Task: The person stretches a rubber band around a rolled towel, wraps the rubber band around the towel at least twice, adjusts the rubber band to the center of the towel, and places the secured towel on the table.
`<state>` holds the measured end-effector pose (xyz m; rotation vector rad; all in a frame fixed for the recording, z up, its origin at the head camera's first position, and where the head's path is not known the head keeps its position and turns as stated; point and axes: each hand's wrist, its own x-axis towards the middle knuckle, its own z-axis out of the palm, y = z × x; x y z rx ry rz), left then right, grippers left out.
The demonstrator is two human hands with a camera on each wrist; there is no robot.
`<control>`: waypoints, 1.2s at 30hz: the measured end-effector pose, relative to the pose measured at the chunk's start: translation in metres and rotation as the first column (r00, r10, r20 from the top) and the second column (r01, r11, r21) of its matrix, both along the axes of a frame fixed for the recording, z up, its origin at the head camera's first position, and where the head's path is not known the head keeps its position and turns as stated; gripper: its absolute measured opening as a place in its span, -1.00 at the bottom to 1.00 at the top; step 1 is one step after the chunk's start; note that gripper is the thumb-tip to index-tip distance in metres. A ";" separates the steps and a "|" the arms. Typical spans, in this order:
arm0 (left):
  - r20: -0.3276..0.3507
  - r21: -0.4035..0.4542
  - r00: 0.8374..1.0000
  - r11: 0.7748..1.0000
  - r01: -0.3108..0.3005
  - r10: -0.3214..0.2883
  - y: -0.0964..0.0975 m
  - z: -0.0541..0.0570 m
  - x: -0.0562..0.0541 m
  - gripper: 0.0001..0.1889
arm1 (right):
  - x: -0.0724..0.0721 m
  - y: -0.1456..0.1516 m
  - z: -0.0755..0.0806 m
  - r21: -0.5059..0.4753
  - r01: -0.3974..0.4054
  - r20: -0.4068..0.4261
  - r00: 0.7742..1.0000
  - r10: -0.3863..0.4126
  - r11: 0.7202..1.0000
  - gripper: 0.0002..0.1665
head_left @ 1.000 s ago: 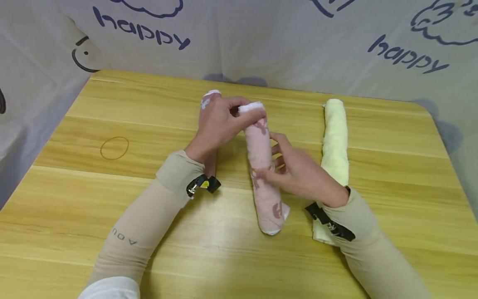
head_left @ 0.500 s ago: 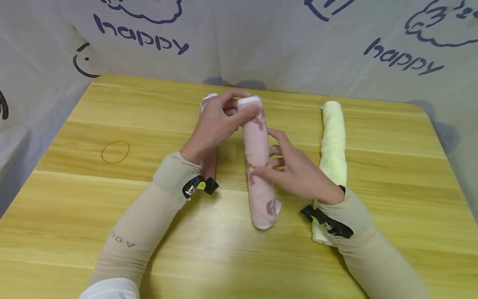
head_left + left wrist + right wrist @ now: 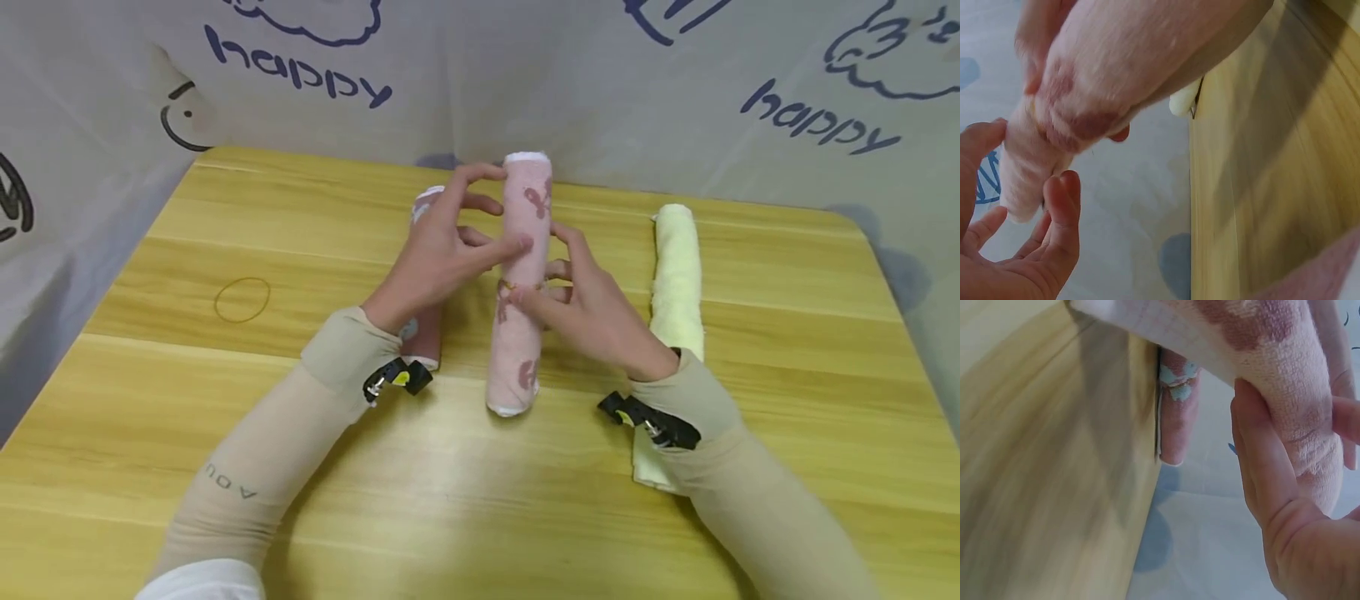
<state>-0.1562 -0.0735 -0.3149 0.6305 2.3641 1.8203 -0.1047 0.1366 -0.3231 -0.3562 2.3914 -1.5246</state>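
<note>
A pink rolled towel [image 3: 516,337] with darker patches is held up off the table, its far end tipped toward the back. Round its middle runs a thin yellow rubber band [image 3: 510,286]. My left hand [image 3: 438,246] holds the far half, thumb on the front and fingers at the left side and behind. Close to the band, my right hand [image 3: 600,317] grips the roll, thumb in front and fingers behind. In the left wrist view the band [image 3: 1036,119] pinches the towel [image 3: 1116,56] slightly. Some fingertips are hidden behind the roll.
A darker pink rolled towel [image 3: 427,342] lies under my left hand, partly hidden. To the right lies a pale yellow rolled towel [image 3: 677,283], partly under my right forearm. A loose rubber band [image 3: 247,278] lies on the left of the wooden table [image 3: 450,517]. Printed cloth hangs behind.
The pink towel has moved away toward the back edge and turned slightly, its far end now farther right. My left hand's grip has shifted lower along it, its fingers more spread. The right hand stays near the band.
</note>
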 end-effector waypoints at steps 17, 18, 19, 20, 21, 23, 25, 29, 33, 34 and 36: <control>-0.069 -0.319 0.997 0.948 0.001 -0.024 -0.005 -0.007 -0.013 -0.30 | -0.028 -0.019 -0.012 0.046 0.001 0.103 0.995 -0.006 0.999 0.00; -0.062 -0.331 0.998 0.943 0.000 -0.021 -0.005 -0.008 -0.014 -0.29 | -0.030 -0.020 -0.014 0.035 -0.003 0.119 0.993 -0.001 0.999 -0.01; -0.057 -0.345 0.998 0.939 -0.002 -0.018 -0.005 -0.008 -0.015 -0.29 | -0.031 -0.021 -0.015 0.026 -0.008 0.135 0.991 0.004 1.000 -0.02; -0.049 -0.354 0.999 0.935 -0.002 -0.016 -0.006 -0.009 -0.016 -0.29 | -0.032 -0.022 -0.016 0.019 -0.012 0.148 0.989 0.009 1.000 -0.03; -0.043 -0.363 0.999 0.932 -0.002 -0.014 -0.006 -0.009 -0.016 -0.30 | -0.034 -0.023 -0.017 0.010 -0.014 0.162 0.987 0.012 1.000 -0.03; -0.037 -0.379 0.999 0.926 -0.003 -0.012 -0.007 -0.010 -0.017 -0.31 | -0.036 -0.026 -0.019 -0.013 -0.015 0.193 0.981 0.017 1.000 -0.05; -0.031 -0.395 0.999 0.919 -0.006 -0.007 -0.008 -0.010 -0.019 -0.31 | -0.038 -0.027 -0.021 -0.034 -0.013 0.219 0.976 0.020 0.999 -0.07; -0.035 -0.415 0.999 0.910 -0.018 0.004 -0.009 -0.007 -0.021 -0.32 | -0.041 -0.030 -0.020 -0.078 0.000 0.264 0.964 0.021 0.997 -0.11; -0.035 -0.424 0.999 0.905 -0.027 0.013 -0.012 0.001 -0.024 -0.34 | -0.041 -0.033 -0.011 -0.144 0.021 0.318 0.948 0.026 0.989 -0.17; -0.039 -0.425 0.999 0.905 -0.029 0.014 -0.012 0.003 -0.025 -0.34 | -0.042 -0.033 -0.009 -0.160 0.024 0.330 0.943 0.031 0.987 -0.19; -0.040 -0.433 0.999 0.901 -0.028 0.012 -0.012 0.004 -0.025 -0.36 | -0.042 -0.034 -0.009 -0.184 0.025 0.351 0.936 0.042 0.983 -0.22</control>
